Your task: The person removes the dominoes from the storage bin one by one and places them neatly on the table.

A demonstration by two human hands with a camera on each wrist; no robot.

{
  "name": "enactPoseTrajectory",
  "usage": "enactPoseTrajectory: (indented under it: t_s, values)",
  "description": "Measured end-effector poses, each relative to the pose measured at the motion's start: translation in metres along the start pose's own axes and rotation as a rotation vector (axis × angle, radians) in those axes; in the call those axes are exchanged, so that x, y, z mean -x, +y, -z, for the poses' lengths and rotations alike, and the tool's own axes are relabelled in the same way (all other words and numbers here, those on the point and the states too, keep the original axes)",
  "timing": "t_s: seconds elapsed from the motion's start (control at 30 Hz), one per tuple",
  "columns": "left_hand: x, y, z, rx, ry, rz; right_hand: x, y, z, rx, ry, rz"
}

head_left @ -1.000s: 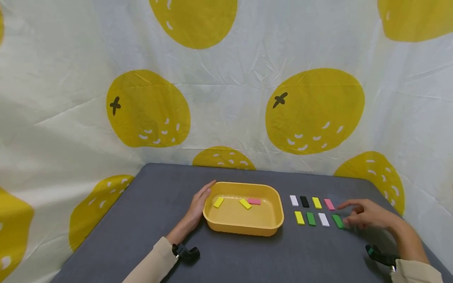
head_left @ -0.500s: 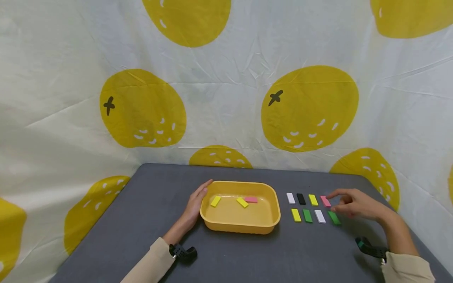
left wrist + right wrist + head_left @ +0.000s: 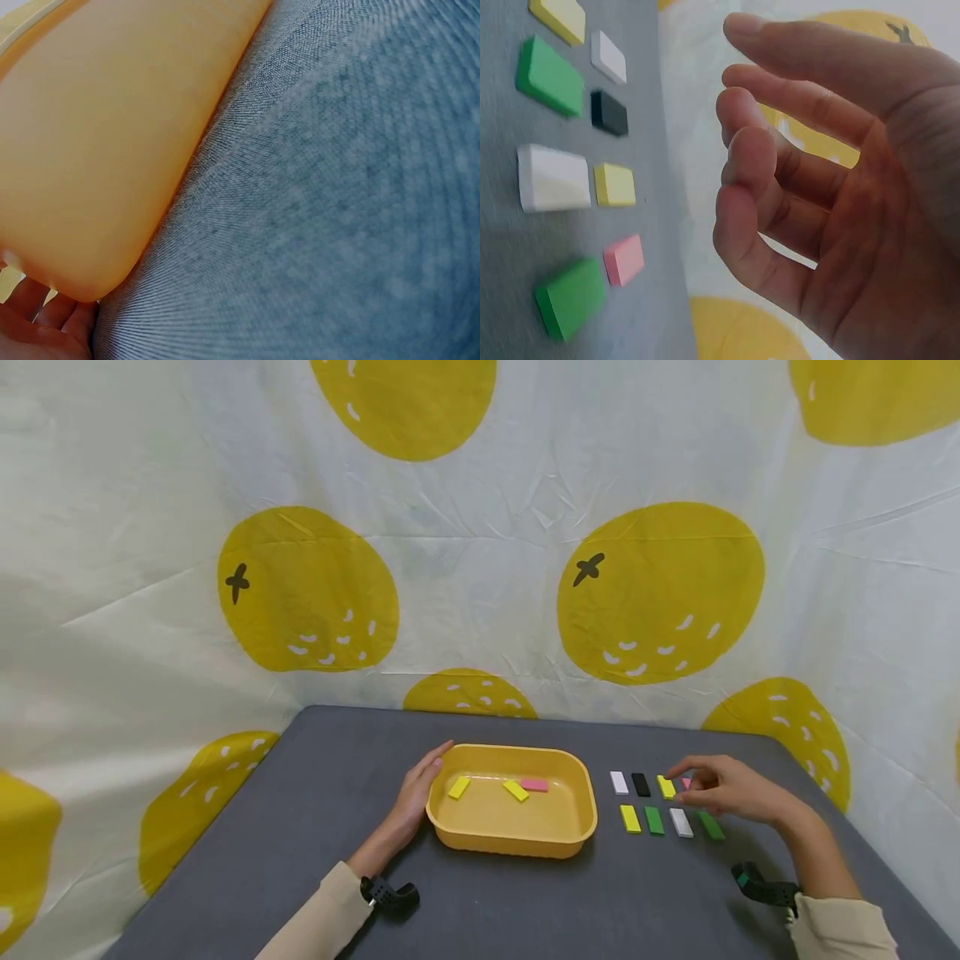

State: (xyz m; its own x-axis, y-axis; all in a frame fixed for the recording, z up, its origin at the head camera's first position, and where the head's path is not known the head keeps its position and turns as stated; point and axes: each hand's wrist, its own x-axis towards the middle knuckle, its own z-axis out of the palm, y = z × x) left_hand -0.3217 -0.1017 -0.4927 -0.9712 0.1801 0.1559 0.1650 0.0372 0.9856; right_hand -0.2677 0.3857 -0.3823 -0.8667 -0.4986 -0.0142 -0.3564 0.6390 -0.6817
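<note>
My left hand [image 3: 408,797] lies along the left side of a yellow plastic tray [image 3: 510,845], fingers against its wall. In the left wrist view, fingers [image 3: 56,315] show at the tray's corner. Two yellow domino-shaped blocks [image 3: 516,791] and a pink block [image 3: 534,785] lie inside it. To its right, my right hand [image 3: 727,785] hovers over two rows of blocks, fingers loosely bent and holding nothing. It overlaps the back row's pink block [image 3: 686,783], beside a yellow block [image 3: 665,787]. In the right wrist view, a green block [image 3: 571,298] and that pink block are uncovered.
The back row also has a black block [image 3: 641,784] and a white block [image 3: 618,782]. The front row includes a yellow block [image 3: 630,819], a green block [image 3: 654,821] and a white block [image 3: 681,822]. A fruit-patterned curtain [image 3: 480,577] hangs behind the grey table [image 3: 555,910].
My right hand has moved left from the row's right end, past the pink block toward the back row's yellow block. My left hand stays at the tray; the blocks remain in place.
</note>
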Motion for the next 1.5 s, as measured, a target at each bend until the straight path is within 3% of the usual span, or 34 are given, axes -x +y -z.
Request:
enactPoseTrajectory:
  t_s: [0.53, 0.77, 1.3, 1.5]
  values:
    - [-0.001, 0.000, 0.000, -0.014, -0.012, -0.028, -0.039, -0.045, -0.041, 0.110, 0.036, 0.069]
    - [0.000, -0.001, 0.001, 0.006, 0.001, -0.032, -0.064, -0.072, -0.053, 0.142, 0.044, 0.142]
    - [0.000, 0.000, 0.000, 0.021, -0.008, -0.038, -0.120, -0.118, -0.090, 0.057, -0.019, 0.210]
    - [0.001, 0.000, 0.000, 0.037, -0.015, -0.022, -0.136, -0.129, -0.102, 0.046, -0.025, 0.195]
